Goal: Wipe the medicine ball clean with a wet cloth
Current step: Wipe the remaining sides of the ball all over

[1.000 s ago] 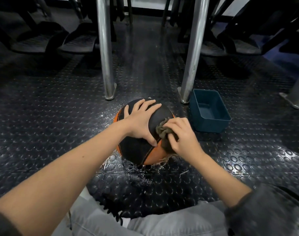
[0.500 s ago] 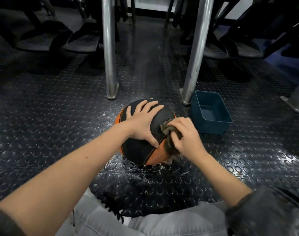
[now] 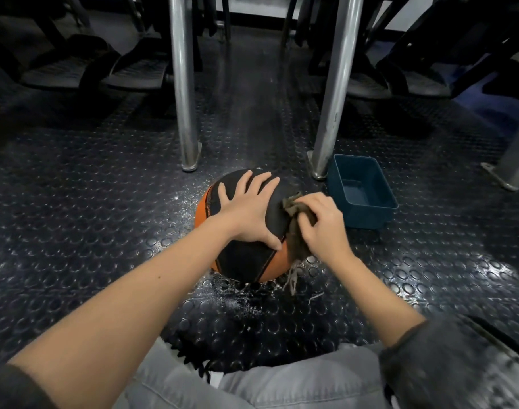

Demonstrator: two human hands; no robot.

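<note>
Medicine ball (image 3: pixel 243 261): black and orange panels; it stands on the floor in front of the person's knees, between the two arms, just near the two metal legs.
Left hand (image 3: pixel 246 214): it lies flat on the top of the ball, the fingers straight and spread wide, the thumb (image 3: pixel 271 242) pointing to the near side.
Right hand (image 3: pixel 323 228): the fingers are curled round the cloth and press it against the right side of the ball.
Cloth (image 3: pixel 297 243): brown and crumpled; one end sticks out above the fingers, the other hangs down along the ball, and frayed threads (image 3: pixel 292 280) reach the floor.
Floor (image 3: pixel 104 202): dark rubber with round studs; small water drops (image 3: pixel 231 296) shine around and in front of the ball.
Blue tub (image 3: pixel 367 219): rectangular and open at the top, just to the right of the ball, beside the right metal leg (image 3: pixel 332 98).
Left metal leg (image 3: pixel 183 84): its foot stands just behind the ball.
Grey trousers (image 3: pixel 281 388): at the bottom edge, with black shoelaces (image 3: pixel 193 358) beside them.
</note>
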